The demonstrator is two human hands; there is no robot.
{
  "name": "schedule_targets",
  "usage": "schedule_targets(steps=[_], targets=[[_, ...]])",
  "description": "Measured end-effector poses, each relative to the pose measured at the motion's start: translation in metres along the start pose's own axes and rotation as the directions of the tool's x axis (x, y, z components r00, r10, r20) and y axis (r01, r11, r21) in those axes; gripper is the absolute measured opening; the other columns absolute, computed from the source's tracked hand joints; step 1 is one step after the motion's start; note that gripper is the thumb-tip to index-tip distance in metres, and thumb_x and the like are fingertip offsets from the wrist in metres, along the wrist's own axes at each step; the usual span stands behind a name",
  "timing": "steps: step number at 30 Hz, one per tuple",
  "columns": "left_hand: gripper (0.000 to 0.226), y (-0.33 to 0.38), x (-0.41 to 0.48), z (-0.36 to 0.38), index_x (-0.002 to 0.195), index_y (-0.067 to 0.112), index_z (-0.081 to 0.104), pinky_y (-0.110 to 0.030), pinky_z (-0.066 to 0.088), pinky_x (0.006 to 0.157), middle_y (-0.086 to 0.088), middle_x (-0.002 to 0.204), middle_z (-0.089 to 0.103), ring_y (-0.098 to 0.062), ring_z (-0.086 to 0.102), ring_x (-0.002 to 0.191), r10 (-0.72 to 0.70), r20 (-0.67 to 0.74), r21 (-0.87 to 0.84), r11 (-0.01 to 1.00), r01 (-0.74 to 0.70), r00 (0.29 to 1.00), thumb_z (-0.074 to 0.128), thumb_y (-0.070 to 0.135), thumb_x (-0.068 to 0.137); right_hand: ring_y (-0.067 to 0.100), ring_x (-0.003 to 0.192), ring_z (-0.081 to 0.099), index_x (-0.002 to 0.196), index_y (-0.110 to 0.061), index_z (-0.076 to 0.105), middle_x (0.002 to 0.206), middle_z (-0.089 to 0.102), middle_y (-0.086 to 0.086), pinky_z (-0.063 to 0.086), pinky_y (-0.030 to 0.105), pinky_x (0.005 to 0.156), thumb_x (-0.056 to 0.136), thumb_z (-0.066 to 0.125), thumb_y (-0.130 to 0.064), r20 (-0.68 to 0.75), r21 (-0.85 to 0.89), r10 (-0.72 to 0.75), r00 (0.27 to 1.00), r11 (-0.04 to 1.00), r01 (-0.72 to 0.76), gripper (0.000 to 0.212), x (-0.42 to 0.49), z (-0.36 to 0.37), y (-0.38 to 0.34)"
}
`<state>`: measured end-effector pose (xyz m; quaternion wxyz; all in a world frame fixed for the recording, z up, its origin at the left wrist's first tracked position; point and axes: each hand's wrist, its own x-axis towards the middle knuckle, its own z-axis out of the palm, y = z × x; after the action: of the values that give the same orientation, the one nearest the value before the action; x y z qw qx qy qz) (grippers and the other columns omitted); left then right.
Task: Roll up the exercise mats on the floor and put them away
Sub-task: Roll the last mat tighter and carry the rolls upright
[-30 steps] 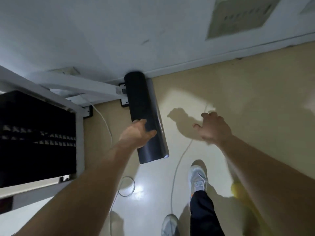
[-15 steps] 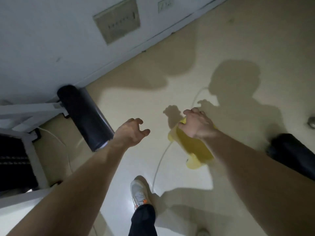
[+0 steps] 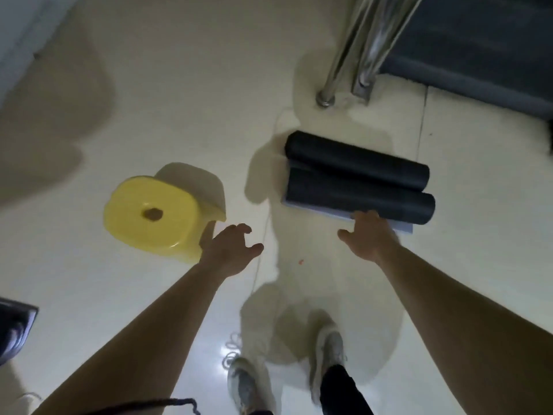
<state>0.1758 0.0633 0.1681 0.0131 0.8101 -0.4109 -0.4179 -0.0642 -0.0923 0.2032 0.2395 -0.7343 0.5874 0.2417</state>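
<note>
Two rolled black exercise mats lie side by side on the pale floor, the far roll point(image 3: 356, 163) behind the near roll point(image 3: 359, 199), whose loose lighter flap point(image 3: 317, 209) lies flat toward me. My right hand point(image 3: 368, 238) reaches down with fingers spread, fingertips touching the near roll's flap edge, holding nothing. Fingers apart and nothing in them, my left hand point(image 3: 230, 250) hovers beside a yellow stool.
A yellow plastic stool point(image 3: 155, 217) stands left of the mats. Chrome legs point(image 3: 344, 61) and a dark flat mat or carpet point(image 3: 478, 46) lie beyond the rolls. A thin white cord point(image 3: 260, 262) runs across the floor. My feet point(image 3: 326, 354) are below.
I have let go of the first rolled mat by the wall and turned right; the view now shows two other rolls, with my right hand reaching the near one.
</note>
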Motion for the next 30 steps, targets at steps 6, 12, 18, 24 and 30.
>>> schedule_targets(steps=[6,12,18,24,30], targets=[[0.062,0.110,0.062,0.078,0.148,0.025,0.044,-0.037,0.043,0.104,0.003,0.146,0.051,-0.021,0.053,0.129,0.007,0.127,0.135,0.991,-0.025,0.992,0.058,0.052,0.094,0.036,0.137,0.045,0.156,-0.020,0.034,0.154,0.040,0.012,0.046,0.047,0.106,0.100,0.053,-0.048,0.080,0.136,0.132,0.988,0.981,-0.142,0.065,0.042,0.025,0.153],[0.077,0.205,0.172,0.149,0.154,0.016,0.033,-0.041,0.045,0.105,-0.005,0.150,0.049,-0.028,0.053,0.131,-0.034,0.058,0.166,0.986,0.024,0.998,0.061,0.053,0.093,0.037,0.136,0.046,0.157,-0.017,0.031,0.154,0.039,0.013,0.046,0.048,0.104,0.099,0.056,-0.047,0.080,0.287,0.206,0.975,0.932,-0.221,0.070,0.156,0.047,0.291],[0.086,0.227,0.314,0.220,0.153,0.010,0.020,-0.056,0.038,0.107,-0.023,0.151,0.033,-0.050,0.040,0.133,-0.192,-0.252,0.046,0.977,0.210,0.948,0.060,0.056,0.093,0.046,0.130,0.048,0.155,-0.013,0.027,0.147,0.039,0.021,0.043,0.052,0.105,0.098,0.059,-0.047,0.060,0.512,0.315,0.947,0.805,-0.300,0.073,0.300,0.111,0.379],[0.096,0.204,0.426,0.236,0.160,0.015,0.007,-0.063,0.028,0.113,-0.017,0.164,0.017,-0.044,0.022,0.146,-0.458,-0.534,-0.327,0.887,0.326,0.711,0.057,0.061,0.093,0.050,0.138,0.033,0.158,0.002,0.012,0.157,0.025,0.027,0.028,0.052,0.116,0.103,0.048,-0.050,-0.136,0.743,0.527,0.839,0.614,-0.265,0.084,0.413,0.153,0.394],[0.089,0.151,0.488,0.224,0.144,0.005,0.037,-0.055,0.039,0.112,-0.021,0.148,0.047,-0.047,0.047,0.133,-0.521,-0.435,-0.505,0.817,0.280,0.734,0.066,0.066,0.085,0.044,0.136,0.034,0.159,-0.004,0.015,0.154,0.029,0.024,0.035,0.058,0.107,0.099,0.043,-0.064,-0.224,0.834,0.697,0.681,0.498,-0.235,0.089,0.466,0.176,0.382]])
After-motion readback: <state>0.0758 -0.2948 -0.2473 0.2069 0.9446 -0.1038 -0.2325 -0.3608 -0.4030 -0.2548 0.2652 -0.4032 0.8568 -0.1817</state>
